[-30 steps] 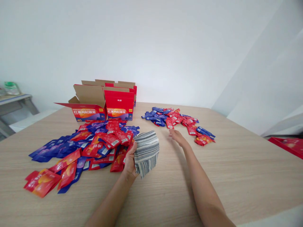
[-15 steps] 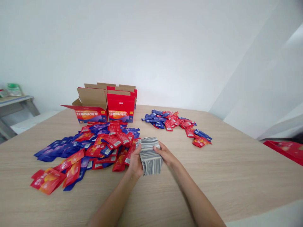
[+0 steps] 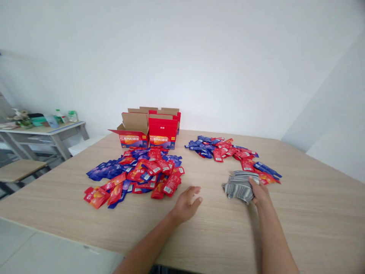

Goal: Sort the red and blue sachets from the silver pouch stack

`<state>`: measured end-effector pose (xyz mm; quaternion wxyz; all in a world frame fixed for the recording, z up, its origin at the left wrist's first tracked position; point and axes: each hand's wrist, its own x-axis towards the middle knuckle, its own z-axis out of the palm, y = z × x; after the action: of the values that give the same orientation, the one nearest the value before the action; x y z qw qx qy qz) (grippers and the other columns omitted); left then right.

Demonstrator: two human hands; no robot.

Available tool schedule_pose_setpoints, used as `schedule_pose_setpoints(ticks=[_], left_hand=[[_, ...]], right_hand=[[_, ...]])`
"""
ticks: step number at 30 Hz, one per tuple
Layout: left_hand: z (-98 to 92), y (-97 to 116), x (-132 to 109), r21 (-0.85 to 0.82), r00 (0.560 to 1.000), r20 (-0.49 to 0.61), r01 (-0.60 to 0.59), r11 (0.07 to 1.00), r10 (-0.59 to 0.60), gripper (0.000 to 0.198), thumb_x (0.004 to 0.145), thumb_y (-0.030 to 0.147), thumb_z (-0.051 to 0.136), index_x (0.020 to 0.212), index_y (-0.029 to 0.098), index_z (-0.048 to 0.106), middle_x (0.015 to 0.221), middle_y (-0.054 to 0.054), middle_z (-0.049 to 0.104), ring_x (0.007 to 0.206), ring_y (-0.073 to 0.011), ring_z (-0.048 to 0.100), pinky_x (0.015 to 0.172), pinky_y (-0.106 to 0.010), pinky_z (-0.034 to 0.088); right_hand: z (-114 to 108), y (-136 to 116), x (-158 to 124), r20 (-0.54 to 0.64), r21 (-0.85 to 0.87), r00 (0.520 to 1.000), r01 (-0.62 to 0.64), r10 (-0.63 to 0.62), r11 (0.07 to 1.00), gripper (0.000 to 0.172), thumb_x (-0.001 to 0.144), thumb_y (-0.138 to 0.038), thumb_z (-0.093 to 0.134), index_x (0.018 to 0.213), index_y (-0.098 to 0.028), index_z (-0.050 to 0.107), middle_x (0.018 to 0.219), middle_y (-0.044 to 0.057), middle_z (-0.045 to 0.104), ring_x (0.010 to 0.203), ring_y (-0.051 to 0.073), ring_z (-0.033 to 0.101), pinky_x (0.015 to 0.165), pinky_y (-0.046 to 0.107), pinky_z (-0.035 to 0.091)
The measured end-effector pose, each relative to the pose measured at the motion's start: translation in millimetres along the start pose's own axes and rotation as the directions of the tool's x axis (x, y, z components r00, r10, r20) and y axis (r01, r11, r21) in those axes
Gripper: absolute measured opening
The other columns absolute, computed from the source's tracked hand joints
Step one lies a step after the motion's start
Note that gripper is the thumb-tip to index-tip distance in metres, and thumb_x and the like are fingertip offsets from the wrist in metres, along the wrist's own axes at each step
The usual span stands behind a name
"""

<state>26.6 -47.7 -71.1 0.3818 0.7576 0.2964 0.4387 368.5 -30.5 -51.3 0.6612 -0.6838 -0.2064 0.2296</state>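
My right hand (image 3: 259, 190) grips a folded, grey-and-white striped cloth (image 3: 240, 185) by its right side, above the table at the near edge of the right-hand packets. My left hand (image 3: 186, 204) holds nothing; its fingers are apart and curve over the table. Just left of it lies a large pile of red and blue foil packets (image 3: 151, 167). A second group of red and blue packets (image 3: 219, 146) spreads across the table's far right, and part of it is hidden behind the cloth and my right hand.
Red printed cartons with raised flaps, such as an open carton (image 3: 133, 140) and another carton (image 3: 162, 137), stand at the back of the wooden table (image 3: 211, 232). A side desk (image 3: 54, 131) with assorted items and a stool (image 3: 21, 170) are at the left.
My left hand has let go of the striped cloth. My right hand has carried it rightward toward the farther packets. The view has turned, showing more of the room at the left.
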Motion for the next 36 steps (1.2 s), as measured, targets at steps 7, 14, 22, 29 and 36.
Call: schedule_pose_setpoints(ticks=[7, 14, 22, 29, 36], left_hand=[[-51.2, -15, -39, 0.850, 0.926, -0.191, -0.009, 0.527, 0.325, 0.052, 0.090, 0.036, 0.059, 0.139, 0.021, 0.052, 0.143, -0.017, 0.051, 0.139, -0.0331, 0.040, 0.111, -0.051, 0.038], [-60.2, -33, -58, 0.882, 0.972, -0.219, 0.161, 0.443, 0.083, 0.074, 0.085, 0.036, 0.063, 0.152, 0.016, 0.037, 0.157, -0.022, 0.032, 0.147, -0.0385, 0.027, 0.115, -0.055, 0.031], [-49.4, -15, -71, 0.858, 0.972, -0.183, 0.232, 0.458, -0.149, 0.074, 0.083, 0.052, 0.062, 0.147, 0.019, 0.047, 0.154, -0.022, 0.040, 0.146, -0.0444, 0.027, 0.116, -0.061, 0.025], [-38.4, 9, -94, 0.791, 0.988, -0.030, 0.115, 0.601, -0.149, 0.068, 0.082, 0.049, 0.064, 0.144, 0.023, 0.052, 0.155, -0.017, 0.042, 0.147, -0.0433, 0.025, 0.118, -0.062, 0.022], [8.5, 23, -123, 0.687, 0.977, -0.134, 0.213, 0.695, -0.167, 0.083, 0.077, 0.059, 0.067, 0.147, 0.019, 0.048, 0.157, -0.021, 0.036, 0.148, -0.0485, 0.016, 0.117, -0.070, 0.015]], right_hand=[[-31, -5, 8, -0.361, -0.448, 0.878, 0.132, -0.314, 0.884, 0.079, 0.076, -0.043, 0.061, 0.140, -0.002, 0.042, 0.142, 0.037, 0.041, 0.135, 0.054, 0.035, 0.106, 0.072, 0.026], [55, 18, -45, 0.221, -0.578, 0.833, 0.530, -0.507, 0.621, 0.061, 0.088, -0.045, 0.045, 0.135, -0.009, 0.053, 0.143, 0.024, 0.050, 0.139, 0.033, 0.039, 0.112, 0.052, 0.031], [74, 49, -71, 0.381, -0.719, 0.859, 0.508, -0.343, 0.473, 0.065, 0.087, -0.061, 0.050, 0.130, -0.013, 0.060, 0.151, 0.026, 0.041, 0.140, 0.040, 0.037, 0.112, 0.062, 0.022], [19, 34, -52, 0.179, -0.760, 0.916, 0.360, -0.359, 0.541, 0.066, 0.090, -0.047, 0.048, 0.129, 0.006, 0.054, 0.146, 0.040, 0.035, 0.140, 0.048, 0.032, 0.107, 0.067, 0.024], [64, 25, -97, 0.476, -0.489, 0.787, 0.608, -0.392, 0.625, 0.057, 0.089, -0.058, 0.050, 0.118, -0.011, 0.065, 0.129, 0.022, 0.061, 0.128, 0.032, 0.052, 0.105, 0.053, 0.040]])
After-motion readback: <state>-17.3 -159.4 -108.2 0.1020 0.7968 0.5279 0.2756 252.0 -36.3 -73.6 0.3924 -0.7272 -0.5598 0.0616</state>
